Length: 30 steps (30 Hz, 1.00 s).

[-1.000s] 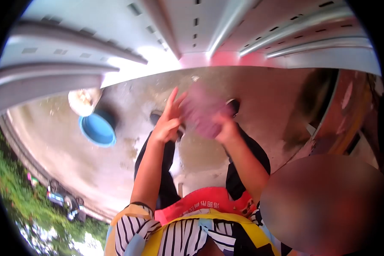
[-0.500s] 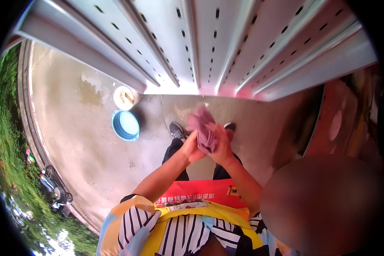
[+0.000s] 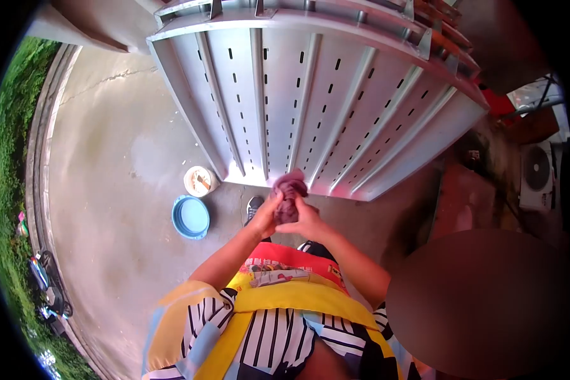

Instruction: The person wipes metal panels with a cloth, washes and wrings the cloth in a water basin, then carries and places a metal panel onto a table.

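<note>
A bunched purple cloth [image 3: 289, 193] is squeezed between both my hands in front of my chest. My left hand [image 3: 265, 216] grips its left side and my right hand [image 3: 304, 221] grips its lower right. The cloth's top sticks up above my fingers. Directly beyond it stands a tall grey metal panel [image 3: 310, 95] with ribs and rows of slots. My shoe [image 3: 253, 207] shows on the concrete just below my left hand.
A blue basin [image 3: 190, 216] and a white bucket [image 3: 200, 181] sit on the wet concrete floor [image 3: 107, 190] to the left. Grass [image 3: 6, 158] borders the far left. Red machinery [image 3: 468, 190] and an air-conditioner unit [image 3: 537, 174] are at the right.
The view has tilted up and back, showing the whole metal panel. My hands have closed tighter on the cloth, which is now twisted into a smaller bunch.
</note>
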### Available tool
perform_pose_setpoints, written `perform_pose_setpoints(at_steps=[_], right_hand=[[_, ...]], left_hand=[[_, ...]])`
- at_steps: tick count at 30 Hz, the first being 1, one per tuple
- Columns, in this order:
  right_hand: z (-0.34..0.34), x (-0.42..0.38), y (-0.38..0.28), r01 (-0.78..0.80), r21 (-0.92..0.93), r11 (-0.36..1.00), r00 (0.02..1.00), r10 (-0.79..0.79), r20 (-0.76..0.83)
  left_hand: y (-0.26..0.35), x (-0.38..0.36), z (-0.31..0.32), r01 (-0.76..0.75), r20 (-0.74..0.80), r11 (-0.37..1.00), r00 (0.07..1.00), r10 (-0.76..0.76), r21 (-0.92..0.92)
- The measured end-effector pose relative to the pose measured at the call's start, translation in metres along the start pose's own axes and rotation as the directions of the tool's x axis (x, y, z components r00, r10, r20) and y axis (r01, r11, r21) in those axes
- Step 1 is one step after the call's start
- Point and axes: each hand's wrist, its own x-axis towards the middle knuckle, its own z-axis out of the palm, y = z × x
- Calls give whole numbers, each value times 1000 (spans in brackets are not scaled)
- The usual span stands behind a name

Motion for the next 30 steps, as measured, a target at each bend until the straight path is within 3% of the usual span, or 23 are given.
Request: perform_pose_setpoints(at_steps=[1, 2, 3, 4, 6, 8, 10, 11, 12, 15, 17, 18, 22, 26, 30], right_hand=[[2, 6, -32, 20, -124, 992, 999, -17, 27], [-7, 23, -33, 61, -27, 998, 989, -57, 136], [-17, 35, -40, -10, 86, 996, 987, -4, 159], [-28, 52, -50, -71, 190, 979, 981, 34, 190], [-46, 81, -126, -1, 254, 967, 991, 35, -133], [-64, 136, -175, 216, 667, 713, 970, -77, -232], [-75, 203, -222, 385, 835, 394, 919, -247, -307], [-76, 230, -247, 425, 845, 324, 902, -234, -363], [-77, 255, -270, 465, 849, 251, 882, -220, -418], [-86, 323, -305, 450, 889, 88, 890, 43, -455], [-94, 351, -311, 480, 877, 16, 860, 190, -474], [-96, 359, -312, 493, 870, 17, 853, 186, -487], [-96, 380, -313, 528, 846, 81, 821, 205, -532], [-90, 378, -304, 550, 834, 28, 822, 158, -547], [-87, 365, -311, 529, 849, -18, 840, 151, -520]], left_hand=[[14, 4, -5, 1, 43, 991, 999, 5, -131], [32, 8, -10, 7, 79, 965, 997, 14, -261], [57, -1, -9, -34, -10, 953, 999, 33, -302], [73, -7, -26, 27, 38, 924, 999, -13, -382], [122, -36, -37, 23, 62, 915, 998, 2, -402], [146, -44, -105, -50, 18, 905, 998, 64, -423], [188, -84, -113, -153, 59, 879, 978, 201, -451], [199, -98, -130, -231, -35, 865, 970, 241, -445], [209, -111, -146, -307, -128, 849, 952, 280, -430], [235, -152, -179, -411, -112, 775, 905, 411, -480], [237, -166, -213, -508, -228, 738, 861, 456, -444], [238, -172, -220, -556, -283, 716, 831, 479, -422], [227, -187, -244, -521, -300, 714, 853, 427, -467], [224, -180, -239, -468, -266, 770, 883, 387, -433], [238, -156, -240, -448, -189, 860, 892, 411, -244]])
